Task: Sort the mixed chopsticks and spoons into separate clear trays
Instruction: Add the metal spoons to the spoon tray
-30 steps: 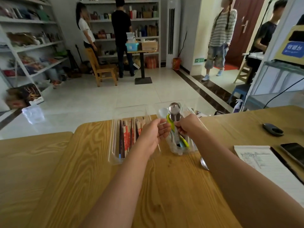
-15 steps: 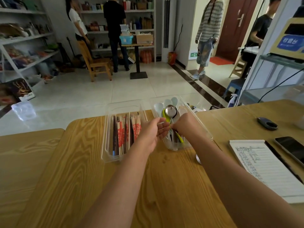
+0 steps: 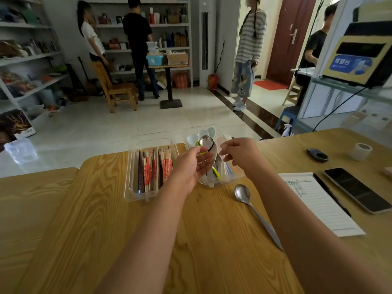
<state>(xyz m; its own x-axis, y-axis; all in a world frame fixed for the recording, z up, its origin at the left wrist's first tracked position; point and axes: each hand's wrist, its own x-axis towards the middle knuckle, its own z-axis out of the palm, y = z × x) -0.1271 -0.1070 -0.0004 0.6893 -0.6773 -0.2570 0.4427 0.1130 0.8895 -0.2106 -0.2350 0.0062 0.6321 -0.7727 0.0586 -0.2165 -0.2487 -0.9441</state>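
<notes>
The only legible writing is on the blue label [image 3: 350, 63] on the front of the yellow-and-black box [image 3: 360, 80] on the shelf at right: white characters that look like "收银台" (the last one is soft). Handwritten lines on the notepad [image 3: 318, 202] and red print on the paper-sleeved chopsticks [image 3: 165, 164] are too small to read.

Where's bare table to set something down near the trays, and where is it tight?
Free: the table left of the chopstick tray, and the near strip in front of both trays, between the forearms. Tight: right of the spoon tray, where a loose spoon, notepad, pen and phone lie close.
</notes>
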